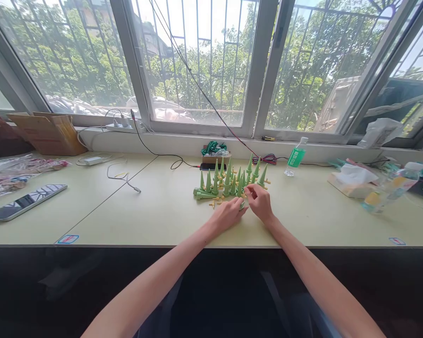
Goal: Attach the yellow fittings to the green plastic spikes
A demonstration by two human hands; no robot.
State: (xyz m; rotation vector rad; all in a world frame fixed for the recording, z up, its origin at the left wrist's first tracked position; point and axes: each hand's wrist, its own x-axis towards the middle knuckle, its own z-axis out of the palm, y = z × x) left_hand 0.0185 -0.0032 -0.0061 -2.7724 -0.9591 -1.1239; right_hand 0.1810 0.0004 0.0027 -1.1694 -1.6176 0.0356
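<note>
Several pale green watering spikes (227,180) stand point-up in a cluster at the middle of the table. A pair of green spikes (205,194) lies on its side at the cluster's left front, and small yellow T-shaped fittings (213,204) are scattered around it. My left hand (228,212) rests low in front of the cluster, its fingers closed around a green spike that shows only in part. Just right of it, my right hand (259,201) is closed in a pinch at the cluster's edge. What its fingertips hold is too small to make out.
Behind the cluster are a dark phone (212,166) and a small box of green material (215,151). A bottle (296,157) stands to the right, beyond it a tissue box (352,180) and another bottle (391,190). Leftward lie a white cable (124,177) and a large phone (26,203).
</note>
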